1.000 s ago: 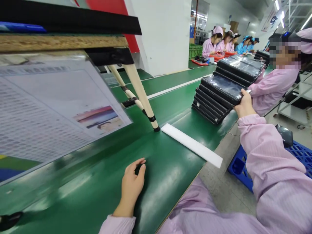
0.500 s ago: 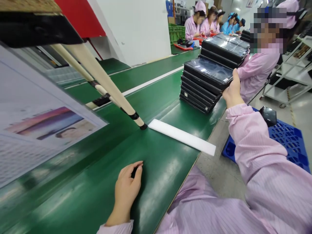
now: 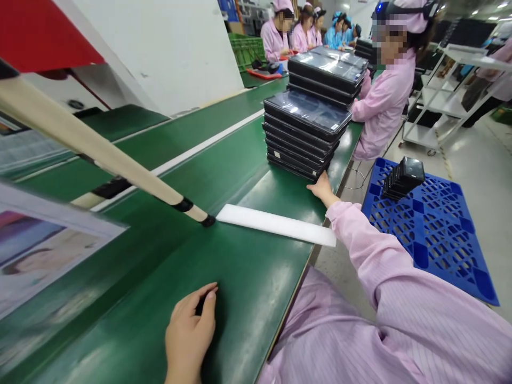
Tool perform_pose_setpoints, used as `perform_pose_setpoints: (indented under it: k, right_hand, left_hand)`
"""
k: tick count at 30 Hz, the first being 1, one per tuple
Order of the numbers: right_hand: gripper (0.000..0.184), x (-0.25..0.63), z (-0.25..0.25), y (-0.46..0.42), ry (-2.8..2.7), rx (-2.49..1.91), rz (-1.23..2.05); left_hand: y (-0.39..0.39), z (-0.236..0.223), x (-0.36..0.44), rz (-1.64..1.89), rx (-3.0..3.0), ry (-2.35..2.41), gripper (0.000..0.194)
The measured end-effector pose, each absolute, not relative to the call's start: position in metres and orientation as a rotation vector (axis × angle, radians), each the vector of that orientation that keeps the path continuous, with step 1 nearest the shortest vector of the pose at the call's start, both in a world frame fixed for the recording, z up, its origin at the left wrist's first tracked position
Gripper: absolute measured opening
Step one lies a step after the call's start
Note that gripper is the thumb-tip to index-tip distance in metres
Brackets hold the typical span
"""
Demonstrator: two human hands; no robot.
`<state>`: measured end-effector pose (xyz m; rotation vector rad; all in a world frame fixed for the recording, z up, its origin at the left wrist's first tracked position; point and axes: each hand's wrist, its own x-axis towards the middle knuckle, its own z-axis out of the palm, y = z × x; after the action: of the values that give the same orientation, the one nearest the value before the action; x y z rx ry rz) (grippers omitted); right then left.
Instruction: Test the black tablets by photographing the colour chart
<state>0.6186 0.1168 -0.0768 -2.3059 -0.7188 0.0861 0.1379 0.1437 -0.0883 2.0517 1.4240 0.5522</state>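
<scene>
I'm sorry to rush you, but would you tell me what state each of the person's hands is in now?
Left hand: curled, holding a small dark object, mostly hidden.
Right hand: open, resting on the green conveyor belt.

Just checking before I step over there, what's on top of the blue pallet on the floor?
A small stack of black flat items sits on the blue plastic pallet, toward its far side. The pallet's surface under the stack is covered, so I can't see it.

A pale pink smock point(image 3: 416, 325) with fine woven stripes — its long right sleeve point(image 3: 360, 234) gathered at the cuff — covers the worker; left hand point(image 3: 190, 333) and right hand point(image 3: 323, 190) are bare.
</scene>
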Motion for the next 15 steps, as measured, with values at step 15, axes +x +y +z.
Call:
perform_pose_setpoints:
  k: [15]
  right_hand:
    - [0.045,0.661,-0.080,0.126,-0.710,-2.475,0.043]
  left_hand:
    - [0.151,-0.099,0.134,0.562,2.103,1.398,0.049]
